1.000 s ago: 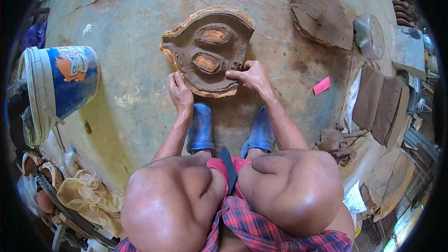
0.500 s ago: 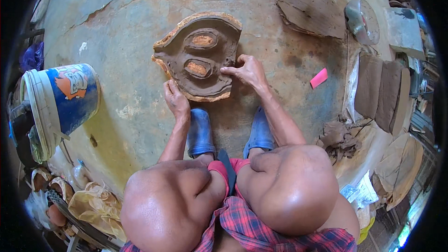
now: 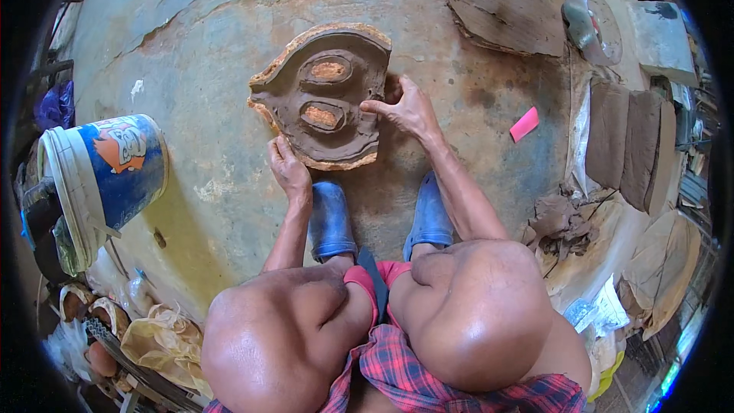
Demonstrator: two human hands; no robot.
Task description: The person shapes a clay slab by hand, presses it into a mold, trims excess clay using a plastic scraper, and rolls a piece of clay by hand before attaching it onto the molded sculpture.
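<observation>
A mold [image 3: 284,57] with a rough orange-tan rim lies in front of my feet, lined with dark grey-brown clay [image 3: 359,76]. Two oval openings in the clay bare the orange surface beneath. My left hand [image 3: 290,170] grips the mold's near left edge, its fingers partly hidden under the rim. At the right edge, my right hand [image 3: 410,112] has its thumb on the clay lining while the fingers curl behind the side.
A white-and-blue bucket [image 3: 115,176] lies tipped at left. Clay slabs [image 3: 505,4] sit at far right, with stacked clay blocks [image 3: 623,141] nearer. A pink piece [image 3: 524,125], clay scraps [image 3: 562,226] and a round metal object [image 3: 592,27] lie on the right.
My right thumb has moved slightly up along the right edge of the clay. The left hand keeps its hold on the mold. The whole view has shifted a little.
</observation>
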